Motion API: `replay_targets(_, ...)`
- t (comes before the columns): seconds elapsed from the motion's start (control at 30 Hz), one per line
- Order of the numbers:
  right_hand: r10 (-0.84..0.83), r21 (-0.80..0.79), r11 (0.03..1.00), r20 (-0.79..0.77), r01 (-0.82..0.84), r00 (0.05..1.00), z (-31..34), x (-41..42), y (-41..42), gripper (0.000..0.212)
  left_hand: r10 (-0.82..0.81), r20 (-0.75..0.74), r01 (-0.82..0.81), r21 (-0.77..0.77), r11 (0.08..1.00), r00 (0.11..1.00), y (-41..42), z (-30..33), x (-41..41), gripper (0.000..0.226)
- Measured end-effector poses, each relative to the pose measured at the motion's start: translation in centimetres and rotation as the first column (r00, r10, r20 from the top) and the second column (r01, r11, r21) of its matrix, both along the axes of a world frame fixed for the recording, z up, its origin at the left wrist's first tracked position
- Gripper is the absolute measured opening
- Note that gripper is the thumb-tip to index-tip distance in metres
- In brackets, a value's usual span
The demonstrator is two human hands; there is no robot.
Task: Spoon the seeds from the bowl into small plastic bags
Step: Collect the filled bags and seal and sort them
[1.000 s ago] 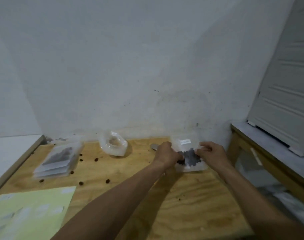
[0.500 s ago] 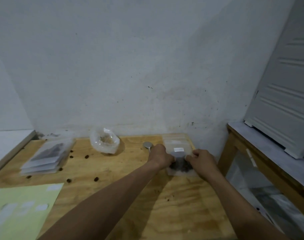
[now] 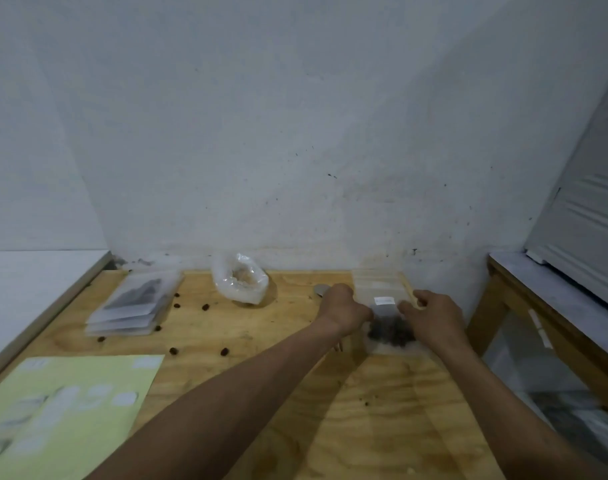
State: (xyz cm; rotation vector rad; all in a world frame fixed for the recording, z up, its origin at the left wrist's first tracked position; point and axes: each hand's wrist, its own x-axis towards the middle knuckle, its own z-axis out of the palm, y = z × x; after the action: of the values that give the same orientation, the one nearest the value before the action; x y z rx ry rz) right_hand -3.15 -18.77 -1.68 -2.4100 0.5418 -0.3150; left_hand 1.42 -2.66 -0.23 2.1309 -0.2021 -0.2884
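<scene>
Wooden boards make up the table (image 3: pixel 382 410), which is pushed against a grey wall. Near the far right corner, a small clear bag (image 3: pixel 385 306) with a white label is held between two hands. Dark seeds (image 3: pixel 391 332) are seen in the bottom of this bag. The left edge of the bag is pinched by the left hand (image 3: pixel 342 310), and the right edge is pinched by the right hand (image 3: pixel 434 315). The fingers of both hands are curled around the plastic. Just behind the left hand, a bit of a metal spoon (image 3: pixel 321 290) is seen. A crumpled plastic bag (image 3: pixel 240 282) is set by the wall. A pile of filled bags (image 3: pixel 134 303) is kept on the left, with loose seeds (image 3: pixel 198 327) scattered near it. A yellow sheet (image 3: pixel 60 414) is laid at the near left.
</scene>
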Motion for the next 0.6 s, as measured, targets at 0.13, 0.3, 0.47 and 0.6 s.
replay_targets(0.13, 0.055, -0.014, 0.998, 0.137, -0.054, 0.989, 2.0, 1.6, 3.1, 0.045, 0.086, 0.103, -0.080, -0.066, 0.995, 0.991, 3.3, 1.5, 0.5, 0.053)
replay_targets(0.3, 0.213, -0.035, 0.977, 0.220, -0.210, 0.952, 4.2, 4.5, 10.2, 0.034, 0.224, 0.231, -0.205, -0.101, 0.973, 0.947, 10.2, 4.0, 1.7, 0.040)
replay_targets(0.47, 0.342, -0.014, 0.937, 0.236, -0.349, 0.909, 5.1, 6.8, 17.9, 0.030, 0.353, 0.264, -0.348, -0.069, 0.935, 0.897, 18.9, 4.7, 2.8, 0.038)
replay_targets(0.6, 0.463, -0.022, 0.879, 0.270, -0.476, 0.844, 5.4, 8.1, 24.4, 0.026, 0.454, 0.324, -0.496, 0.057, 0.866, 0.830, 26.2, 3.4, 4.2, 0.039)
